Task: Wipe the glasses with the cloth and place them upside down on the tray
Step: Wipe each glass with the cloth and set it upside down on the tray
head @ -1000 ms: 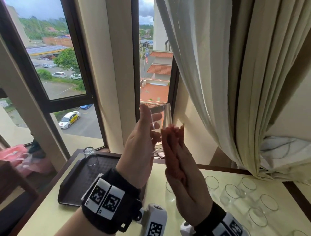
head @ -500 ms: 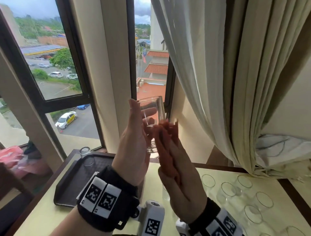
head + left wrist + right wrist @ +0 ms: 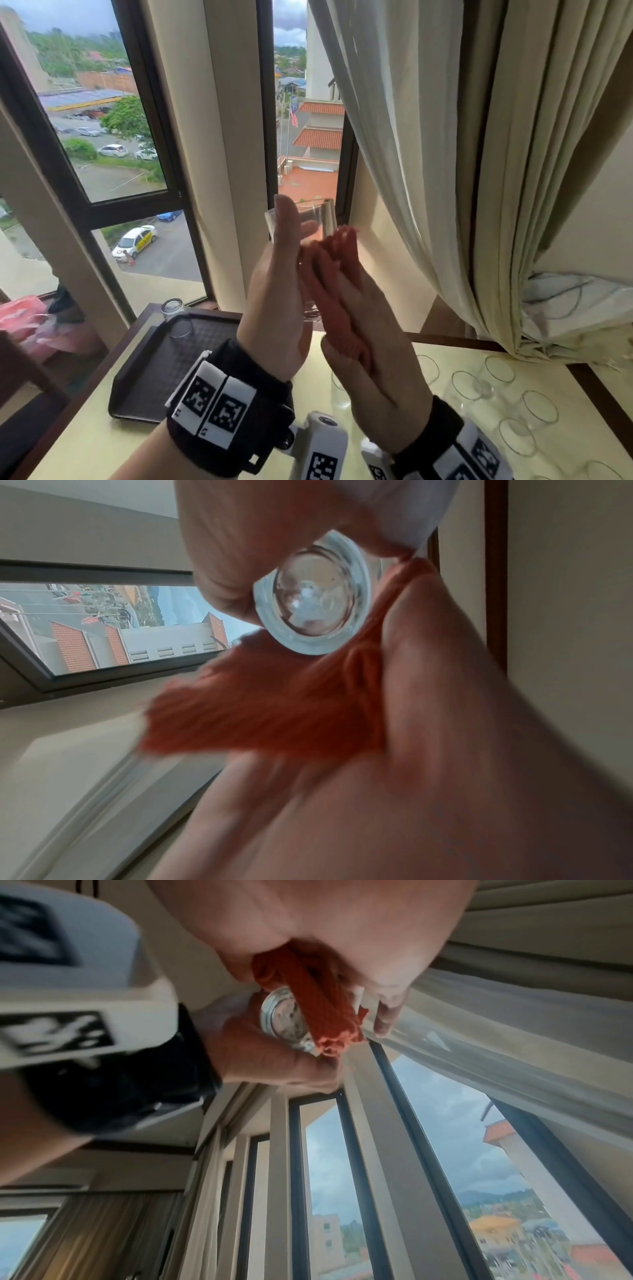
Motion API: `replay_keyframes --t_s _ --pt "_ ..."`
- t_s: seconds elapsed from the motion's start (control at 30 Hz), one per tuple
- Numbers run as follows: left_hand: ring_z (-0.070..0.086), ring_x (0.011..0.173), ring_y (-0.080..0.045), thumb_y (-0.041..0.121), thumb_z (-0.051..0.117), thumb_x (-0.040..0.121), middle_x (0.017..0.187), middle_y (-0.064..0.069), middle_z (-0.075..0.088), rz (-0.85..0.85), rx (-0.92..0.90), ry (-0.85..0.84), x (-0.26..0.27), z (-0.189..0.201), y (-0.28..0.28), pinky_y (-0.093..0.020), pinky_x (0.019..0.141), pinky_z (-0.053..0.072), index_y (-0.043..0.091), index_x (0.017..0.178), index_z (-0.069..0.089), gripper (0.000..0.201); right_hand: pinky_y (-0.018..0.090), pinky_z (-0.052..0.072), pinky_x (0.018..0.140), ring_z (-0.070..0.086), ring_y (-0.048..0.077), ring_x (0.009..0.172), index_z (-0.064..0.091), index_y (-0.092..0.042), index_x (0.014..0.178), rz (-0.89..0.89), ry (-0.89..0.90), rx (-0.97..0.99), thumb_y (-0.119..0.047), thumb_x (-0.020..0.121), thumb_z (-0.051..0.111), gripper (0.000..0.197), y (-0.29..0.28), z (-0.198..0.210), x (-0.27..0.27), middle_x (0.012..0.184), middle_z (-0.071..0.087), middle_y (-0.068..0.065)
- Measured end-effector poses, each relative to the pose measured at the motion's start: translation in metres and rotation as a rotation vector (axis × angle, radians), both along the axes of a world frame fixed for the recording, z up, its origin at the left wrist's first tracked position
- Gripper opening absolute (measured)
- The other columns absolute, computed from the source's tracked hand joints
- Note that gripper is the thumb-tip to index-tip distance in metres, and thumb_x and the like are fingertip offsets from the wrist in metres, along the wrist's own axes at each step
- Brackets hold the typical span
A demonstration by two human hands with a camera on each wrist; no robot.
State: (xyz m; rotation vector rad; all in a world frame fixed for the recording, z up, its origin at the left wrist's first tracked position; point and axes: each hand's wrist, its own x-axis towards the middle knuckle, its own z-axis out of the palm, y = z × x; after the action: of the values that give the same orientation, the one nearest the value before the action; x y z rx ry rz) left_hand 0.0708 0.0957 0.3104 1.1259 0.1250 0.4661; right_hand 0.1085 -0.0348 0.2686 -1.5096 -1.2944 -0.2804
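Head view: left hand grips the slick, breakable glass by its wall; right hand, fingers straight, presses the soft cloth against it.

Orange cloth, clear glass
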Motion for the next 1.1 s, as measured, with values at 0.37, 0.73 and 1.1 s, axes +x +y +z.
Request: replay_keyframes --t_s 0.37,0.73,1.1 --pt "0.071 0.099 -0.032 0.085 0.057 0.083 0.106 -0.014 0.072 0.089 -0.039 0.088 0.003 -0.009 -0.009 -0.052 0.092 0.056 0.013 0.123 0.070 0.083 0.056 0.059 0.085 0.065 0.035 0.114 0.034 -0.031 0.164 -0.012 0.497 0.138 -0.027 0.106 0.048 0.060 0.009 0.013 0.015 0.152 0.057 0.007" --pt "0.073 0.088 -0.018 0.092 0.042 0.086 0.098 -0.003 0.070 0.109 -0.011 0.102 0.000 -0.009 0.010 -0.037 0.082 0.057 0.018 0.117 0.078 0.087 0.062 0.039 0.117 0.038 0.043 0.150 0.026 -0.018 0.166 -0.014 0.073 -0.013 -0.021 0.102 0.044 0.067 -0.004 -0.031 -0.002 0.169 0.036 0.009" --pt "0.069 0.126 -0.034 0.081 0.032 0.100 0.129 -0.017 0.074 0.050 0.026 0.027 -0.004 -0.003 -0.007 -0.058 0.115 0.047 0.012 0.130 0.074 0.086 0.061 0.028 0.124 0.027 0.038 0.158 0.033 0.003 0.159 -0.001 -0.015 0.047 -0.015 0.100 0.046 0.063 0.002 0.017 -0.004 0.169 0.032 0.016"
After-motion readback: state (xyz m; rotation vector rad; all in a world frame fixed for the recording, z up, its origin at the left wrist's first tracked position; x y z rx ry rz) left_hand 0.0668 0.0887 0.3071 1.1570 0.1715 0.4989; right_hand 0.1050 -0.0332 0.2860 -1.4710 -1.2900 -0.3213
